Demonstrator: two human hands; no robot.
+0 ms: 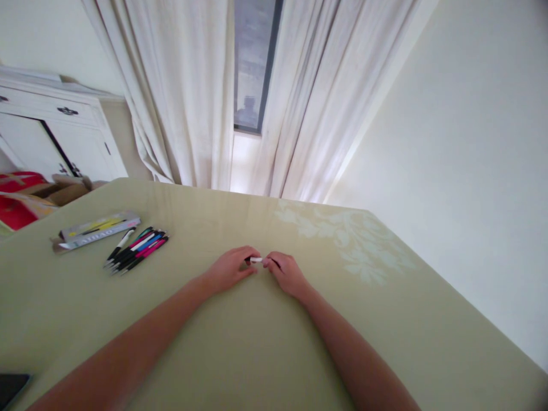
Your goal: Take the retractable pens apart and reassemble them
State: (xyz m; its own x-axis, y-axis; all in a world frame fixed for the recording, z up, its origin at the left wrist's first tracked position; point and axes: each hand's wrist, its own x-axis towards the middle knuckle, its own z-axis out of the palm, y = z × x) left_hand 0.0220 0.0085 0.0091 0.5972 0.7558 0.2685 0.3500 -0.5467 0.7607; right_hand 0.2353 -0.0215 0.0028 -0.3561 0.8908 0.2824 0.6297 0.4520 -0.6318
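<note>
Both hands rest close together on the green tablecloth (240, 354) near the table's middle. My left hand (231, 267) and my right hand (286, 273) each have their fingers curled and pinch the ends of a small white pen part (256, 260) held between them; a dark bit shows at its left end. To the left, apart from the hands, lies a bundle of several pens (136, 249) in black, pink, blue and white. Beyond them lies a flat pen box (96, 229) with a yellow and grey face.
White curtains (184, 91) and a window strip hang behind the table's far edge. At the left stands a white cabinet (55, 131), with red bags (17, 197) on the floor. A dark phone corner (11, 387) shows at the bottom left. A pale wall runs along the right.
</note>
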